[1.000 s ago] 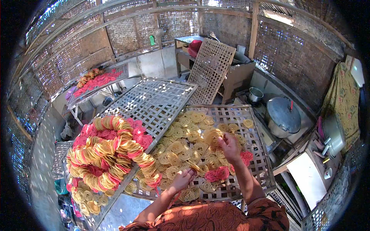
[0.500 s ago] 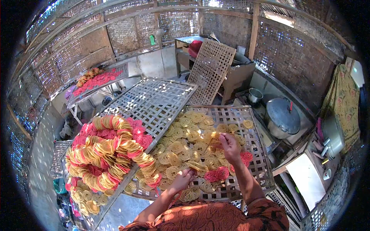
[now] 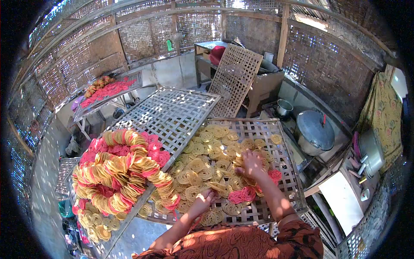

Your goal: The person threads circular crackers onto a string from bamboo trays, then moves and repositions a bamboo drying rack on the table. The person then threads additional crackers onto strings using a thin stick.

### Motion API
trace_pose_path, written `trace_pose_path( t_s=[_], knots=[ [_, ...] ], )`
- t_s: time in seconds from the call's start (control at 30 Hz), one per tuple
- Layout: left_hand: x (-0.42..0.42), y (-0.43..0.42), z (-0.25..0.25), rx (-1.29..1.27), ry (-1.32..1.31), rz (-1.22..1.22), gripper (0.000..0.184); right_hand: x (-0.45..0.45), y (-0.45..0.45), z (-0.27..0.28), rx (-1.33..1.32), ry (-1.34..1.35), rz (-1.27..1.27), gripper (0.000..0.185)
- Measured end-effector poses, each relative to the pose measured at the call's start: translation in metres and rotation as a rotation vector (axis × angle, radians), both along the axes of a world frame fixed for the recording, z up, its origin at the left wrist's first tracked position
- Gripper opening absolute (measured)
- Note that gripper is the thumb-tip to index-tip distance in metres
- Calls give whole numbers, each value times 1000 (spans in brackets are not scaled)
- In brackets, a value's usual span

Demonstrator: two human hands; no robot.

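Observation:
Yellow spiral discs (image 3: 197, 165) cover much of a woven lattice tray (image 3: 286, 162), with a few pink discs (image 3: 242, 195) near its front. My left hand (image 3: 202, 202) is closed on a yellow disc (image 3: 219, 187) at the tray's front, the disc tilted up from the fingers. My right hand (image 3: 251, 165) reaches over the discs right of centre, its fingers bent down among them; whether it grips one is hidden. To the left lies a long looped string of yellow and pink discs (image 3: 123, 172), its tail hanging towards my left hand.
Another lattice tray (image 3: 168, 108) lies behind the string, and a third (image 3: 237, 77) leans upright at the back. Pink discs (image 3: 108, 93) lie on a far table. A lidded pot (image 3: 315, 131) and a small pot (image 3: 284, 107) stand at right.
My right hand held up a yellow disc before; now it has lowered onto the discs with its fingers spread wider. My left hand has barely moved.

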State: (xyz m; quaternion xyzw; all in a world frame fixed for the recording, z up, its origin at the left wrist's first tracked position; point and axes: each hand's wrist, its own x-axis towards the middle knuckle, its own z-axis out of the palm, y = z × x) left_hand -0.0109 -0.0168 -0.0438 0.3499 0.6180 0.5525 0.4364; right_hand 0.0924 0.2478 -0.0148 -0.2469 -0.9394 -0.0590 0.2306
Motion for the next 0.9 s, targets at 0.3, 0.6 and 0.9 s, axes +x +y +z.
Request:
trace_pose_path(
  t_s=[0.3,0.6,0.9],
  knots=[
    [-1,-7,6,7,413,1,31,-2,13,15,-775,295,67,18],
    [-2,-1,-7,11,183,75,31,8,-14,18,-525,-159,202,40],
    [0,-4,8,-16,327,81,31,11,-28,34,-714,-161,241,41]
  ],
)
